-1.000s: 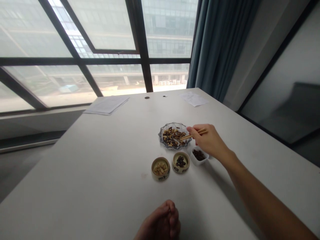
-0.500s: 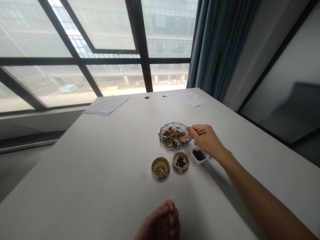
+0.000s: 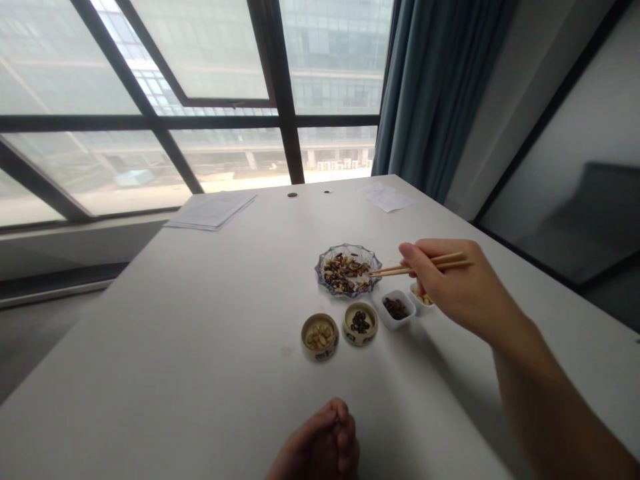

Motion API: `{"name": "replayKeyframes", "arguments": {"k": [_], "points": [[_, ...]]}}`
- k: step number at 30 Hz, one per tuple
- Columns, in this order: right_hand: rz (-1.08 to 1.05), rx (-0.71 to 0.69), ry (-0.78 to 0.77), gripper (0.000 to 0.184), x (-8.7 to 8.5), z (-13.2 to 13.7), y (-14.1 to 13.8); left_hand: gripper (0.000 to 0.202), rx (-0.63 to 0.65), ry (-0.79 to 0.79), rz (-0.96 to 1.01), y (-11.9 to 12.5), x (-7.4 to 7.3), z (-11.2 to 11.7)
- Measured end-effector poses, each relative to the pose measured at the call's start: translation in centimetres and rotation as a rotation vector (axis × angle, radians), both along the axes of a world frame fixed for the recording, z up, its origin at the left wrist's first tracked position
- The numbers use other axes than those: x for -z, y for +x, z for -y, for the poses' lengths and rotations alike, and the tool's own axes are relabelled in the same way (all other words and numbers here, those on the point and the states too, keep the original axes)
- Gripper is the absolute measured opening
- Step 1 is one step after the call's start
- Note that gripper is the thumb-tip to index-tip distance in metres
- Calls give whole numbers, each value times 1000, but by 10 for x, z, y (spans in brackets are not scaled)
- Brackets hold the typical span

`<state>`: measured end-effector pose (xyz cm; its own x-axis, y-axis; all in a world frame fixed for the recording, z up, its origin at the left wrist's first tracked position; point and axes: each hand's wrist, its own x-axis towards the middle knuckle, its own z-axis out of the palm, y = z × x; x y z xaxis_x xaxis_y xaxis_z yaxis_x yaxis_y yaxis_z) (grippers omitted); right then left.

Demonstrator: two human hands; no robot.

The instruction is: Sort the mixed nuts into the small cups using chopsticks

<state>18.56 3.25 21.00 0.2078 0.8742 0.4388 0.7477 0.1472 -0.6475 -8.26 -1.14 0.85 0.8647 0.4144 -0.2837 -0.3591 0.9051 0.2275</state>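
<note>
My right hand (image 3: pixel 443 273) is closed round a pair of wooden chopsticks (image 3: pixel 430 263). Their tips are at the right side of a scalloped glass dish (image 3: pixel 320 279) filled with mixed dark and pale seeds and nuts (image 3: pixel 345 270). Whether the tips pinch a piece is too small to tell. Below the hand stand a white square dish (image 3: pixel 411 321) of dark brown pieces and a second white dish (image 3: pixel 425 305) of pale nuts, partly covered by my fingers. My left hand (image 3: pixel 325 440) rests at the bottom edge, fingers curled together, its inside in shadow.
Two small patterned round bowls stand before the glass dish: one bowl (image 3: pixel 320 355) with pale nuts, another bowl (image 3: pixel 361 339) with dark seeds. Papers (image 3: pixel 213 210) lie at the white table's far left, a crumpled sheet (image 3: pixel 387 198) at the far right. Windows and a blue curtain (image 3: pixel 430 87) rise behind.
My right hand has moved right with the chopsticks, drawing their tips from inside the glass dish toward its right rim. The white dish of pale nuts has come into view. My left hand stays put.
</note>
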Motion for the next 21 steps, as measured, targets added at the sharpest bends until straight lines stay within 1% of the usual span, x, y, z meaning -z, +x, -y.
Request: {"name": "replayKeyframes", "arguments": {"k": [2,5,8,13,21], "points": [[39,19,-8,51,-11,14,3,15,-11,3,3,0,-1,0],[96,44,-14,54,-19,27,8,16,-12,12,-5,0,-2,-1],[101,40,-39,57,-21,33,10,16,-5,7,-10,-1,-3,-2],[101,8,-98,62,-20,35,8,16,-10,-6,-3,0,-3,-2],[114,12,-110,63,-20,32,8,14,1,-16,10,-1,-4,-4]]}}
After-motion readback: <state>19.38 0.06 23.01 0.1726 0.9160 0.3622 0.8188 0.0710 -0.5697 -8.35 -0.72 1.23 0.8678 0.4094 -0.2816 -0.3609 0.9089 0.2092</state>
